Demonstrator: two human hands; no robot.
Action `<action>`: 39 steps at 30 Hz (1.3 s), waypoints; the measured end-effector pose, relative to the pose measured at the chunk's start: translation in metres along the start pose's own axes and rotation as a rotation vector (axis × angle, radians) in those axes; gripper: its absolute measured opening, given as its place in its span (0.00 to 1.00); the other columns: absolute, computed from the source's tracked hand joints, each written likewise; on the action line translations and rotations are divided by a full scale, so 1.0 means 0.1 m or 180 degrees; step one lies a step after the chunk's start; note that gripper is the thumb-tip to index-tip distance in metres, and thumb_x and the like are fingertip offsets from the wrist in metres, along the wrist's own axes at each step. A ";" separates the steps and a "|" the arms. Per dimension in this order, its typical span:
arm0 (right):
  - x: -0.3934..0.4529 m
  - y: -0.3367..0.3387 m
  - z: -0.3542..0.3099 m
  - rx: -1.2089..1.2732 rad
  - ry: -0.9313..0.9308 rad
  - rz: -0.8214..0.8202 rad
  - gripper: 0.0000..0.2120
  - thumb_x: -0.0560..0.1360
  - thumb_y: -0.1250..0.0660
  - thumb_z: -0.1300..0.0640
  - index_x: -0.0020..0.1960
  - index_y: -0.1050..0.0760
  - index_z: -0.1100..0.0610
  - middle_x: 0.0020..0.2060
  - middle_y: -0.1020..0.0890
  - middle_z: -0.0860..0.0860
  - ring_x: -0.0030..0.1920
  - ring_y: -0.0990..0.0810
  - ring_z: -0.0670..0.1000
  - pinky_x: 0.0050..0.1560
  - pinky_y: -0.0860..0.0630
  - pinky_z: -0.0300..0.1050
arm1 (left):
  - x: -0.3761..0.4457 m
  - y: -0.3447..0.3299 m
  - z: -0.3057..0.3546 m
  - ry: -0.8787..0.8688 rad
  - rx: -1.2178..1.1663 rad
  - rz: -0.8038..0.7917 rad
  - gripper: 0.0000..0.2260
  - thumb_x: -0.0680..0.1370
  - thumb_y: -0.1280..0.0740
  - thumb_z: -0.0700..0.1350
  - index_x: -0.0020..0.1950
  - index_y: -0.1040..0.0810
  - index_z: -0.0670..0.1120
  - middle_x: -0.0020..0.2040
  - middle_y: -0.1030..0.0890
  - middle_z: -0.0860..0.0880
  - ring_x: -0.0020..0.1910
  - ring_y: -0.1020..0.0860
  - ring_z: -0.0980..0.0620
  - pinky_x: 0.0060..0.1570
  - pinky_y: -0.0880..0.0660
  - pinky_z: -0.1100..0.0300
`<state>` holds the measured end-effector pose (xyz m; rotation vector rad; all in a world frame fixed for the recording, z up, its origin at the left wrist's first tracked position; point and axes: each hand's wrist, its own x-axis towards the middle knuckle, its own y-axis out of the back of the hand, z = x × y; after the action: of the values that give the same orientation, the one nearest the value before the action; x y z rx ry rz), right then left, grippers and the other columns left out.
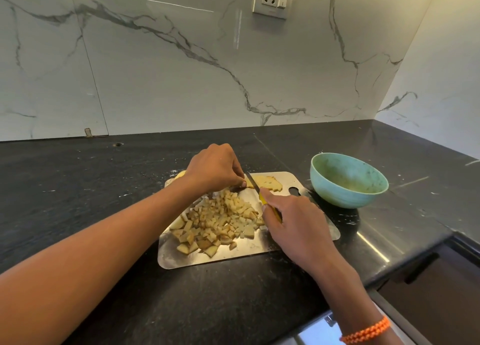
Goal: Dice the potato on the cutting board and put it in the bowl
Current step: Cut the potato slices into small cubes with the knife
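Head-worn view, forward and down

text: none legible | labels: none | brands: none | numbers: none

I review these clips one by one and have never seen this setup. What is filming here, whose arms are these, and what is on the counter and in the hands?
There is no machine here. The single picture comes from a wide-angle camera worn on a person's head, looking forward and down, so the two bare arms are the wearer's own.

On the dark counter lies a shiny cutting board with a pile of diced potato. At its far end sits a potato piece not yet diced. A green bowl stands to the right of the board; no potato shows inside it.

The right hand grips a yellow-handled knife, its blade resting against the uncut piece. The left hand has its fingers curled down beside the blade; whether they pinch anything cannot be told.
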<state>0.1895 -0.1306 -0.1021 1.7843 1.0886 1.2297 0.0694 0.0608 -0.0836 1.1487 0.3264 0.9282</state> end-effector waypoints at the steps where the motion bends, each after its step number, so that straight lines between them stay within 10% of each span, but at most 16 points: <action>1: 0.01 -0.01 0.01 -0.0037 0.0021 -0.0039 0.21 0.84 0.42 0.48 0.77 0.31 0.43 0.44 0.16 0.44 0.41 0.21 0.47 0.44 0.21 0.53 | 0.00 0.00 0.00 0.0004 0.0007 0.0008 0.07 0.74 0.20 0.53 0.50 0.10 0.54 0.40 0.13 0.57 0.39 0.18 0.57 0.43 0.16 0.53; 16: 0.05 -0.02 0.14 0.0038 0.0156 -0.0226 0.21 0.84 0.41 0.50 0.76 0.30 0.44 0.29 0.31 0.41 0.31 0.33 0.43 0.32 0.38 0.43 | -0.07 -0.08 0.07 -0.0100 0.0394 0.0272 0.10 0.75 0.24 0.60 0.46 0.14 0.55 0.39 0.18 0.59 0.39 0.21 0.59 0.33 0.29 0.62; 39: 0.01 -0.06 0.12 0.0474 0.0088 0.0234 0.20 0.83 0.38 0.49 0.74 0.29 0.43 0.27 0.24 0.40 0.29 0.28 0.45 0.30 0.37 0.40 | 0.05 0.04 -0.14 0.0102 -0.0089 0.0102 0.03 0.75 0.22 0.55 0.44 0.12 0.57 0.39 0.16 0.60 0.41 0.18 0.58 0.47 0.16 0.50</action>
<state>0.1998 -0.1287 -0.1108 1.9397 1.1660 1.2479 0.0613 0.0738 -0.0844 1.1171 0.3206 0.9773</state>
